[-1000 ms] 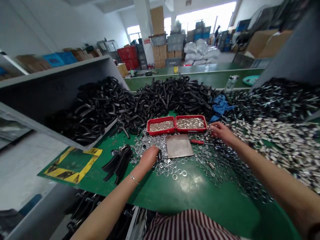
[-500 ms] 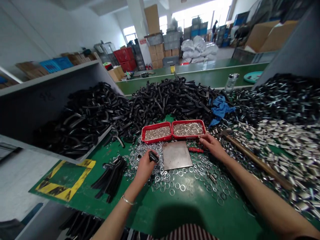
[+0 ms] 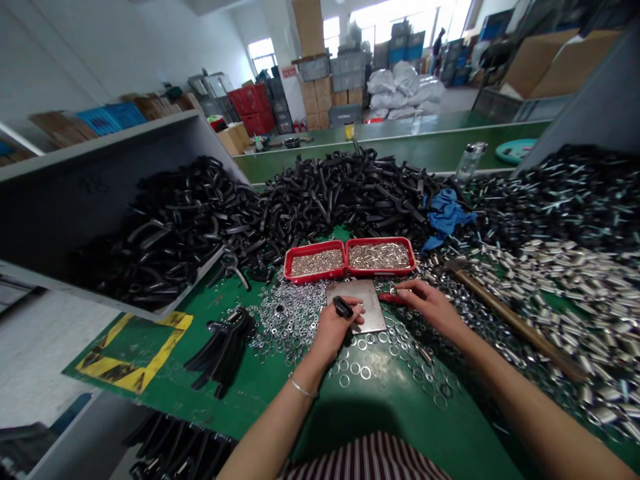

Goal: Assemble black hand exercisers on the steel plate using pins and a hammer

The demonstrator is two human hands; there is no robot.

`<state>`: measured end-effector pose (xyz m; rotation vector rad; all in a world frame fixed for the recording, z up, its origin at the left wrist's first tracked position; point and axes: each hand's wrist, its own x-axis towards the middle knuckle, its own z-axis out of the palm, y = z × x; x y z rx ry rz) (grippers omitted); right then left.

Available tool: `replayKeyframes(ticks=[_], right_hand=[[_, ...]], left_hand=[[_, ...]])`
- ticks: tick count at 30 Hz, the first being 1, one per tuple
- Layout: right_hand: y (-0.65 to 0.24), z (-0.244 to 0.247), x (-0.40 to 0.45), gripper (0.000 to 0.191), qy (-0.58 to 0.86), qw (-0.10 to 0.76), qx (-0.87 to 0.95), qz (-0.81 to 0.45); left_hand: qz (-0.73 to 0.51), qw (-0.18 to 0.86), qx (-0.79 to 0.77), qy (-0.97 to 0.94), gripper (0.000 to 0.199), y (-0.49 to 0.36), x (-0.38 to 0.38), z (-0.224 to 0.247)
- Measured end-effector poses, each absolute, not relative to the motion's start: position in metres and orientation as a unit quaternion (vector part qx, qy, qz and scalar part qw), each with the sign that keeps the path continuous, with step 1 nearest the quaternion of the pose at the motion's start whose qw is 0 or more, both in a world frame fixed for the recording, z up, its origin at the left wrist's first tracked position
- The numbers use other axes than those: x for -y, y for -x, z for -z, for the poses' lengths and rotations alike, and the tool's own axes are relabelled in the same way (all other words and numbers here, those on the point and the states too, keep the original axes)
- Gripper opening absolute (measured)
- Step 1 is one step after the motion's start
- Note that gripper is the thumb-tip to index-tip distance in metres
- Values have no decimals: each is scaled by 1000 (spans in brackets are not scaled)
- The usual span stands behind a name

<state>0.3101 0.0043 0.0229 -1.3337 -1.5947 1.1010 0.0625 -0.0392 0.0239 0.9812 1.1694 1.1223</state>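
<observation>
My left hand (image 3: 331,328) is over the square metal plate (image 3: 373,321), closed around a small black handle-like part (image 3: 343,307). To its right, my right hand (image 3: 429,301) has its fingertips pinched together just above a tool with a red handle (image 3: 391,298). What those fingertips hold, if anything, is too small to make out. Two red trays (image 3: 314,277) of tiny metal pins stand behind the plate. Loose metal rings (image 3: 355,369) and washers (image 3: 280,320) lie around it.
A hammer (image 3: 515,320) lies on the right beside many metal sleeves (image 3: 585,280). Black handles (image 3: 325,193) are heaped at the back, near a blue cloth (image 3: 445,217) and a clear bottle (image 3: 471,162). More black handles (image 3: 223,350) lie at left, beside yellow tape (image 3: 135,380).
My left hand has moved right with the black part, from the washers to over the plate. My right hand has come down from the tray's edge to the red handle.
</observation>
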Motion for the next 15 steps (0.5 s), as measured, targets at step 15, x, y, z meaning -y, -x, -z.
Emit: replayKeyframes(ticks=[15], right_hand=[[-264,-34,44,27,351,380,421,-745]], left_hand=[[-508,682,-425,-311,41,-89,64,-30]])
